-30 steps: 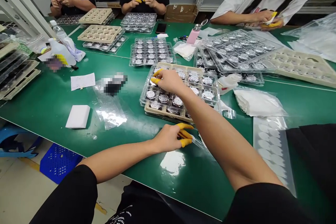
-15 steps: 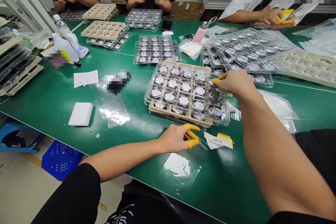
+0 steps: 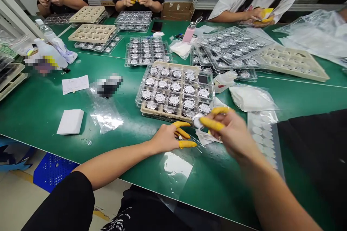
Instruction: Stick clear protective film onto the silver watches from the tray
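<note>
The right hand [image 3: 233, 135] pinches 1 round white watch face [image 3: 198, 120], blurred, between its yellow-covered fingers, at the front right corner of a stack of watch trays [image 3: 162, 114]. The left hand [image 3: 169, 138] rests on the green table [image 3: 217, 187], 3 yellow fingertips spread, though I cannot tell whether it holds anything; 1 clear plastic sheet [image 3: 177, 168] lies just beside it.

R hand [image 3: 235, 131] blurred; held watch [image 3: 198, 121] ptly hidden; L-edge trays [image 3: 11, 75] cut off
</note>
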A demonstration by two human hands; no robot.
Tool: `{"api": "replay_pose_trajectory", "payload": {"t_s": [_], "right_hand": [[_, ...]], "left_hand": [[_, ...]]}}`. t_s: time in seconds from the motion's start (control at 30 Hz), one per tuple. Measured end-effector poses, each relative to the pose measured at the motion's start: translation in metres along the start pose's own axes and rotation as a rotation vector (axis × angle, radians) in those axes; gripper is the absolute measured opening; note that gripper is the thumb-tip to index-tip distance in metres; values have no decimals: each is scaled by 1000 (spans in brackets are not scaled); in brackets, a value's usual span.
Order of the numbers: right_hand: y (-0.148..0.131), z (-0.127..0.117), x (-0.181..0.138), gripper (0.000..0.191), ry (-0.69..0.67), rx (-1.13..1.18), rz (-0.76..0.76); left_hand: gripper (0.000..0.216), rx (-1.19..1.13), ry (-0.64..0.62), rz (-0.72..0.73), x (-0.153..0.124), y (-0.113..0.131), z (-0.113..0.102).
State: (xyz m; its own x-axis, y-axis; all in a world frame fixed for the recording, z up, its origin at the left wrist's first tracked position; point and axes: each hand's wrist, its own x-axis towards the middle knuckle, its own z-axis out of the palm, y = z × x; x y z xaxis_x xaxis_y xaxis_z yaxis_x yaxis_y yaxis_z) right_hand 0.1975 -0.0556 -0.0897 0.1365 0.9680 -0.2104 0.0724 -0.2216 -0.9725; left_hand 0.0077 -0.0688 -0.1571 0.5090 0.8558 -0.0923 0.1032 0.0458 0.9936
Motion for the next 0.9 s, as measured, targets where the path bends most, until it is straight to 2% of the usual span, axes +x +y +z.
{"api": "replay_pose_trajectory", "payload": {"t_s": [0.07,0.13,0.33,0.53,0.6,0.67,0.77,0.83,0.9], "right_hand": [[19,5,-26,62,-84,49,145],[33,8,-36,63,-96,82,202],[49,13,-32,56,-112,198,211],[58,27,-42,52,-104,263,227],[55,17,-39,51,-140,159,173],[50,-3,-30,49,-149,-40,21],[47,-41,-17,43,15,-425,-268],[52,-56,-12,34,24,-663,-364],[58,-59,-12,21,-18,-867,-406]], "left_hand": [[74,-26,20,16,-1,-1,0],[69,-29,20,25,-1,-2,0],[69,-22,54,-4,-1,4,-2],[56,79,126,-30,-6,9,-1],[54,77,132,-33,-6,9,0],[53,34,136,-50,-6,8,0],[55,-29,148,-103,-4,7,-1],[56,-41,148,-130,-2,7,-2],[56,-46,144,-131,-2,8,-2]]}}
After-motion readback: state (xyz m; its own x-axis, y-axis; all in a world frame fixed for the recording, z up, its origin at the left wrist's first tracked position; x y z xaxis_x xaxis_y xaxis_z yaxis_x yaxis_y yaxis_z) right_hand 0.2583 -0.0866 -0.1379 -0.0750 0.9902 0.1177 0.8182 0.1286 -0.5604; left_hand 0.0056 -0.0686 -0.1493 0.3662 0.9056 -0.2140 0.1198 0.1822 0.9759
